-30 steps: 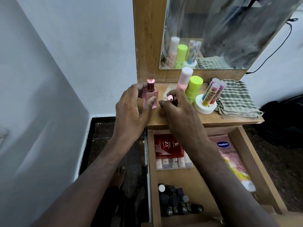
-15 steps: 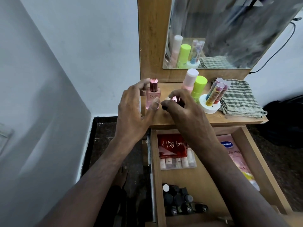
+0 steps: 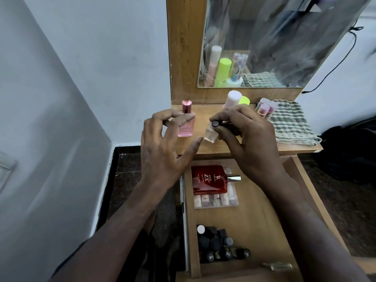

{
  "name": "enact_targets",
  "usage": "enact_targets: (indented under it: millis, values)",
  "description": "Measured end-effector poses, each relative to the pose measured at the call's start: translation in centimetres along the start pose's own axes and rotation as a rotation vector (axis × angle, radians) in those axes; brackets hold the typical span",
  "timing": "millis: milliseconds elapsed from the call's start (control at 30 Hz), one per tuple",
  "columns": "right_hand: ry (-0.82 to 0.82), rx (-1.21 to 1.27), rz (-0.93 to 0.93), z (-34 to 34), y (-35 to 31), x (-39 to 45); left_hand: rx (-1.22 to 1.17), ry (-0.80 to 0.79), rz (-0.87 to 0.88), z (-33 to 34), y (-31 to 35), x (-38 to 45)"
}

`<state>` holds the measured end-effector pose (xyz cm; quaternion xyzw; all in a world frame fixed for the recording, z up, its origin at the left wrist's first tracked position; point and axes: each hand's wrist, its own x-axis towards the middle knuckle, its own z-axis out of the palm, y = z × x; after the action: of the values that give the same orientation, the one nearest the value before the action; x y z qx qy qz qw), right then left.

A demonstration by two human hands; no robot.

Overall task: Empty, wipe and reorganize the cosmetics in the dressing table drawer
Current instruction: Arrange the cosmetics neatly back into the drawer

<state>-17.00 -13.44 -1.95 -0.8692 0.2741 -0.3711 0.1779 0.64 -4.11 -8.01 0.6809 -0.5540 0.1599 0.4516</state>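
Two bare forearms, no sleeves visible, left hand and right hand without rings, watches or gloves

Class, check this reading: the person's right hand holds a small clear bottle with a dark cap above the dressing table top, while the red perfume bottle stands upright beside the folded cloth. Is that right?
Not quite. The head view shows the red perfume bottle lying flat in the open drawer, not upright by the folded cloth. The right hand does hold the small clear bottle.
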Motion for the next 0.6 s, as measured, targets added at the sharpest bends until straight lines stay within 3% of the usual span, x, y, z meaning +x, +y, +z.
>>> enact_targets:
  millis: [200,367,600]
  values:
    - [-0.135,0.088,0.054,-1.3,-0.1,0.1,0.074,-0.04,0.133,0.6,1.1,-0.1]
    - [-0.194,0.261,0.163,-1.7,0.1,-0.3,0.081,-0.102,0.128,1.4,2.1,-0.8]
    - [-0.128,0.264,0.183,-2.9,-0.2,-0.8,0.027,-0.109,0.119,1.2,3.3,-1.1]
